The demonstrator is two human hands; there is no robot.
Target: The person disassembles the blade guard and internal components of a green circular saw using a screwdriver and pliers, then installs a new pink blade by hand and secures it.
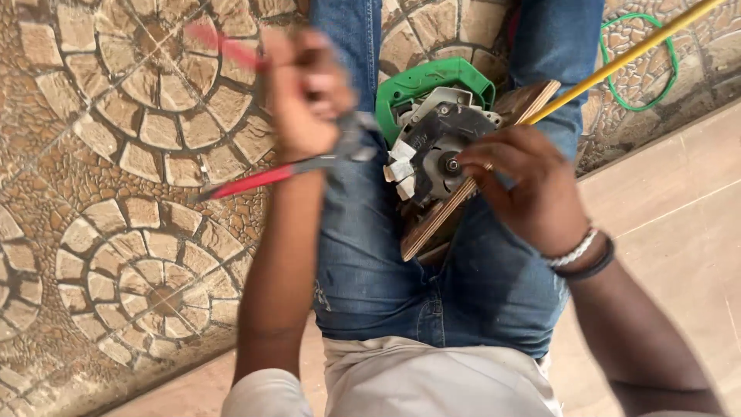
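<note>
The left hand (305,96) is clenching a pair of red-handled metal pliers (309,158), jaws pointing toward the green-and-grey electric motor unit (432,131) resting on the person's lap. The right hand (529,181) is pressing fingertips by the motor's central shaft, holding it against a brown plywood board (432,224). The work is looking partway through: the casing is lying open, white connector blocks are showing, nothing reassembled yet. A yellow rod (625,58) is crossing above, a green wire loop (641,62) lying on the patterned floor.
</note>
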